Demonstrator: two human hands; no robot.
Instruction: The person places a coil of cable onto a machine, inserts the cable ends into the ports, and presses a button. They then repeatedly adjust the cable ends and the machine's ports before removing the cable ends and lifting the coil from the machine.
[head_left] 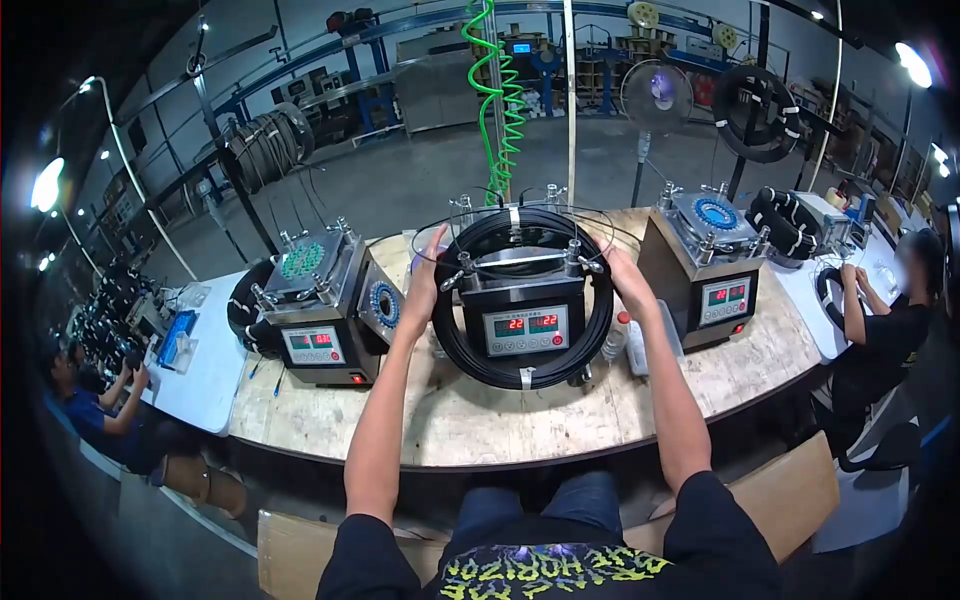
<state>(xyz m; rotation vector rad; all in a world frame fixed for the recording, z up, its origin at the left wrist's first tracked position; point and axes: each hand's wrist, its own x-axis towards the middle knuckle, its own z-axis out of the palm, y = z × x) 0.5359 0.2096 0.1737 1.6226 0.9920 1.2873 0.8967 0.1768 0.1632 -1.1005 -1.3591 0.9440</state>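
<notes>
A coil of black cable [462,357], tied with white tape at top and bottom, is held upright between my hands. My left hand [424,285] grips its left side, fingers behind it. On the opposite side my right hand [630,280] is closed round the coil's edge, its fingertips partly hidden. Through the ring shows the middle machine [526,331], with red digits on its panel and metal clamp posts on top. Thin loose cable ends stick out to both sides near the top of the coil.
Similar machines stand left [312,345] and right [722,295], with green and blue round connectors on top. A bottle [617,338] stands on the wooden table [440,430]. Other people sit at white tables on both sides. A green coiled hose [485,90] hangs behind.
</notes>
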